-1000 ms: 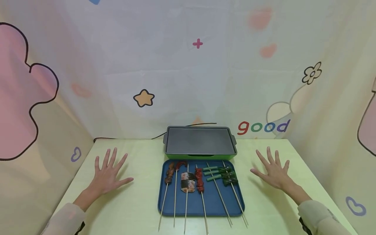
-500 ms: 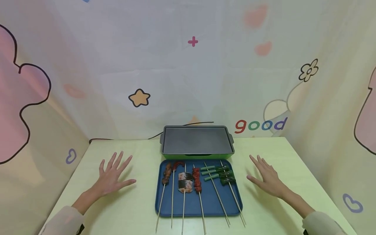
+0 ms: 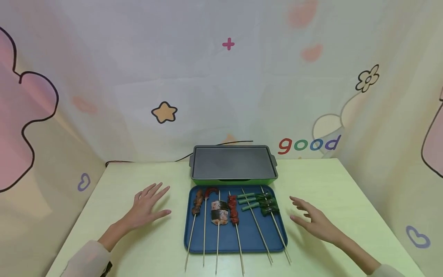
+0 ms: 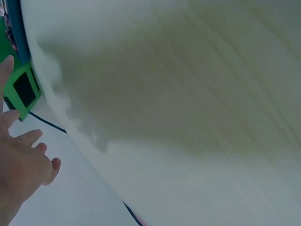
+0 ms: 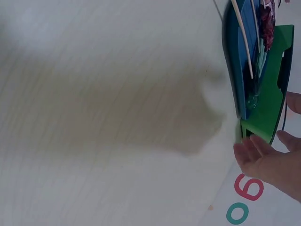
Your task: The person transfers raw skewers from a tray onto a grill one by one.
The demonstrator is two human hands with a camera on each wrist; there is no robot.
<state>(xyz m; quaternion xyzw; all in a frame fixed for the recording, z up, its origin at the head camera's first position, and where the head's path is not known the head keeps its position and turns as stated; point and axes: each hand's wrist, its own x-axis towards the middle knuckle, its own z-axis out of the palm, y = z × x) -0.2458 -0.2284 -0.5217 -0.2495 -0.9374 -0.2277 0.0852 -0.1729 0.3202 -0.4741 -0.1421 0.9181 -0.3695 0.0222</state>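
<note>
A blue tray (image 3: 250, 242) holds several food skewers in a row, their sticks jutting over its near edge. From the left come a brown meat skewer (image 3: 198, 203), a curled reddish skewer (image 3: 211, 191), a pale piece with dark bands (image 3: 219, 217), a red meat skewer (image 3: 233, 209) and green leafy vegetables (image 3: 270, 204) lying across two sticks. Left of the tray, my left hand (image 3: 145, 208) hovers above the table, fingers extended and thumb apart, holding nothing. My right hand (image 3: 317, 222) hovers right of the tray, fingers slightly bent, also holding nothing.
Directly behind the tray stands an electric griddle (image 3: 232, 163) with a dark flat plate and a green base. Its dark cord (image 3: 183, 157) runs along the table's back. Printed curtains (image 3: 194, 84) enclose the pale table (image 3: 155, 246) at the back and sides.
Both hands have moved inward toward the tray. The left hand's spread fingers have drawn closer together; the right hand has turned sideways with its fingers bending. The skewers lie as before.
</note>
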